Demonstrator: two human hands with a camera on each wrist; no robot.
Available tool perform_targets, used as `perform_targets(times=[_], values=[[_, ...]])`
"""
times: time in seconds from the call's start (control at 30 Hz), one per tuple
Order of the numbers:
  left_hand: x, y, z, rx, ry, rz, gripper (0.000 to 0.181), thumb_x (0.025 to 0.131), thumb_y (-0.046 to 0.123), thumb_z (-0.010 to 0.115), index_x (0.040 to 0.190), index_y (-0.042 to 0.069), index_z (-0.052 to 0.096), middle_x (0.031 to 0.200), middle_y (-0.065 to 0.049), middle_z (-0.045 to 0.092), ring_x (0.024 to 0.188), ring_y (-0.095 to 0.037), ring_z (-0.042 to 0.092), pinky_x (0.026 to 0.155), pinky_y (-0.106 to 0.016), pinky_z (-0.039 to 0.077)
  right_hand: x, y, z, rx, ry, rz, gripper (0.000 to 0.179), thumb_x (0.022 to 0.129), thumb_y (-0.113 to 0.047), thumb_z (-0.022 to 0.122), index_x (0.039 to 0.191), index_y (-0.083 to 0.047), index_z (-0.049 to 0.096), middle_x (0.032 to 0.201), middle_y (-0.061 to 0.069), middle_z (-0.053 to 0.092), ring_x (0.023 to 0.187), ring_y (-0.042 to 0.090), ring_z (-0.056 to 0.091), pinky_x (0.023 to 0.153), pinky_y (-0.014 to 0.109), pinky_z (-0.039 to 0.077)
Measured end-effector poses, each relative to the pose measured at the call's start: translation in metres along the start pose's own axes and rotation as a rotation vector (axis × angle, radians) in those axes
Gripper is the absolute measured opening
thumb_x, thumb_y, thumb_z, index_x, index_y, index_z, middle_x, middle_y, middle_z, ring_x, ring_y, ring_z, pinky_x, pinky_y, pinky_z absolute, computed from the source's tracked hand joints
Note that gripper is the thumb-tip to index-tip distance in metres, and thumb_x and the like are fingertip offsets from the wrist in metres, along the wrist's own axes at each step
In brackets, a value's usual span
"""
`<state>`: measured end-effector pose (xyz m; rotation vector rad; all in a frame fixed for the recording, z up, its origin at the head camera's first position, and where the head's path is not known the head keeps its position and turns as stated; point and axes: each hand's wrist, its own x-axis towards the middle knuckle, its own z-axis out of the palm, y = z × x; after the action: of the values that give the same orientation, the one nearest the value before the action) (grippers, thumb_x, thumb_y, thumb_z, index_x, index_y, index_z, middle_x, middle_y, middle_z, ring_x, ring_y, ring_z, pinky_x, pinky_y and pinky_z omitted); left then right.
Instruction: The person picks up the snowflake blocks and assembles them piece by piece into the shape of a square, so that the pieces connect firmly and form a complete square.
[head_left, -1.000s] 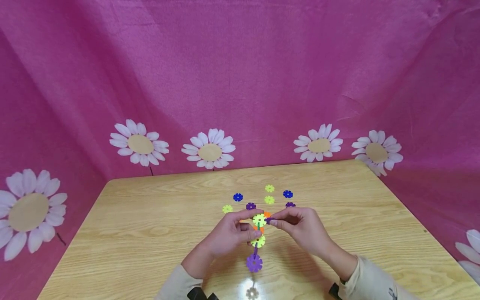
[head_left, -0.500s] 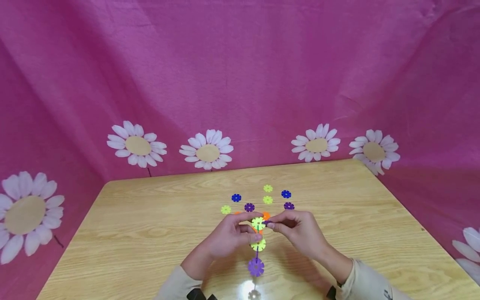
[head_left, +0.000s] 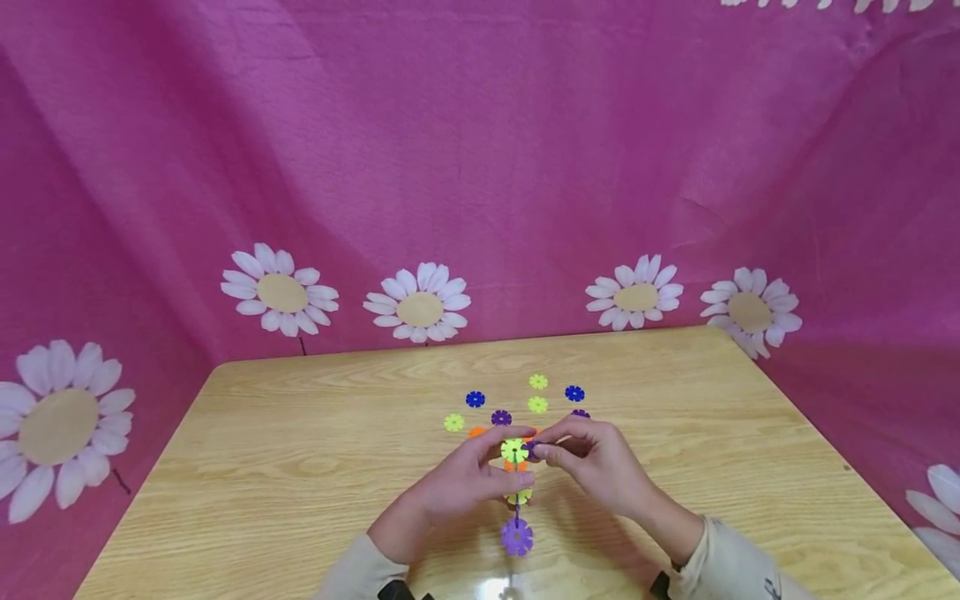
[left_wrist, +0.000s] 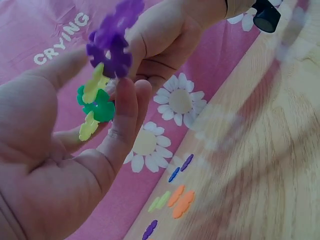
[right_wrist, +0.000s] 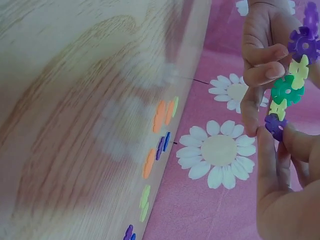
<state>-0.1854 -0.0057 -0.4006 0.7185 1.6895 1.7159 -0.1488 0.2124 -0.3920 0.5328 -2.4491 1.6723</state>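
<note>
A chain of interlocking flower-shaped plastic discs, with a green disc (right_wrist: pixel 288 91) between yellow ones, stands above the table between the hands. The left hand (head_left: pixel 468 477) holds it, thumb and fingers around the yellow and green part. A light purple disc (head_left: pixel 517 537) forms the end nearest the person. At the far end, thumb and fingertips of the right hand (head_left: pixel 600 462) pinch a dark purple disc (right_wrist: pixel 275 127), which meets the small yellow disc (right_wrist: pixel 278 109). Whether its slot is fully seated cannot be seen.
Loose discs lie flat beyond the hands on the wooden table (head_left: pixel 300 467): blue (head_left: pixel 476 399), yellow (head_left: pixel 537 382), purple (head_left: pixel 501 418) and orange (head_left: pixel 477 432). A pink cloth (head_left: pixel 480 167) with white daisies hangs behind and at both sides.
The dark purple disc in the right hand has turned from nearly edge-on to showing more of its face. The left thumb has shifted slightly right across the chain. Both hands stay close together.
</note>
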Motion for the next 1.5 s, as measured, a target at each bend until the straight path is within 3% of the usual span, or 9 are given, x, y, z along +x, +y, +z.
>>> perform_targets(times=[0.17, 0.47, 0.73, 0.97, 1.2, 1.33, 1.5], values=[[-0.001, 0.0, 0.003, -0.021, -0.014, 0.006, 0.055, 0.095, 0.011, 0.068, 0.145, 0.013, 0.044, 0.13, -0.023, 0.06, 0.076, -0.014, 0.072, 0.079, -0.039, 0.061, 0.0, -0.001, -0.001, -0.081, 0.052, 0.039, 0.005, 0.088, -0.014, 0.076, 0.093, -0.015, 0.077, 0.089, 0.001, 0.076, 0.079, 0.008, 0.071, 0.067, 0.027, 0.059], [0.0, 0.001, 0.002, 0.045, 0.03, 0.002, 0.049, 0.094, 0.016, 0.07, 0.14, 0.011, 0.052, 0.122, -0.02, 0.069, 0.082, -0.012, 0.073, 0.075, -0.04, 0.062, 0.0, -0.004, -0.003, -0.088, 0.049, 0.079, 0.012, 0.089, -0.02, 0.076, 0.098, -0.012, 0.075, 0.091, 0.002, 0.076, 0.076, 0.012, 0.07, 0.065, 0.027, 0.058], [-0.001, 0.005, 0.0, 0.119, 0.075, -0.039, 0.059, 0.092, 0.027, 0.073, 0.143, 0.008, 0.049, 0.124, -0.016, 0.07, 0.085, -0.025, 0.075, 0.074, -0.038, 0.061, 0.013, 0.012, -0.039, -0.188, 0.084, 0.187, 0.023, 0.098, -0.024, 0.066, 0.108, -0.004, 0.071, 0.095, 0.013, 0.073, 0.076, 0.021, 0.069, 0.061, 0.032, 0.057], [-0.003, 0.005, -0.002, 0.17, 0.078, -0.049, 0.059, 0.092, 0.031, 0.073, 0.143, 0.011, 0.05, 0.118, -0.013, 0.073, 0.079, -0.028, 0.074, 0.072, -0.034, 0.059, 0.033, 0.046, -0.069, -0.471, -0.009, 0.295, 0.026, 0.097, -0.015, 0.064, 0.117, 0.001, 0.068, 0.107, 0.015, 0.071, 0.081, 0.021, 0.066, 0.067, 0.029, 0.054], [-0.005, 0.004, -0.005, 0.189, 0.087, -0.064, 0.065, 0.092, 0.036, 0.073, 0.145, 0.01, 0.048, 0.104, -0.007, 0.077, 0.077, -0.032, 0.073, 0.074, -0.034, 0.058, 0.045, 0.064, -0.068, -0.609, -0.113, 0.361, 0.03, 0.095, -0.015, 0.065, 0.121, 0.002, 0.066, 0.111, 0.018, 0.069, 0.086, 0.02, 0.063, 0.074, 0.036, 0.055], [-0.005, 0.005, -0.005, 0.195, 0.085, -0.067, 0.065, 0.092, 0.036, 0.073, 0.146, 0.01, 0.048, 0.103, -0.007, 0.077, 0.078, -0.031, 0.073, 0.074, -0.034, 0.058, 0.051, 0.071, -0.064, -0.695, -0.163, 0.341, 0.031, 0.094, -0.017, 0.069, 0.119, 0.001, 0.068, 0.108, 0.016, 0.07, 0.095, 0.025, 0.063, 0.087, 0.045, 0.055], [-0.005, 0.005, -0.006, 0.196, 0.086, -0.065, 0.065, 0.092, 0.036, 0.072, 0.146, 0.01, 0.047, 0.104, -0.007, 0.077, 0.076, -0.035, 0.072, 0.073, -0.034, 0.057, 0.054, 0.078, -0.06, -0.742, -0.183, 0.297, 0.027, 0.091, -0.017, 0.073, 0.114, -0.002, 0.071, 0.1, 0.01, 0.071, 0.09, 0.023, 0.063, 0.087, 0.046, 0.054]])
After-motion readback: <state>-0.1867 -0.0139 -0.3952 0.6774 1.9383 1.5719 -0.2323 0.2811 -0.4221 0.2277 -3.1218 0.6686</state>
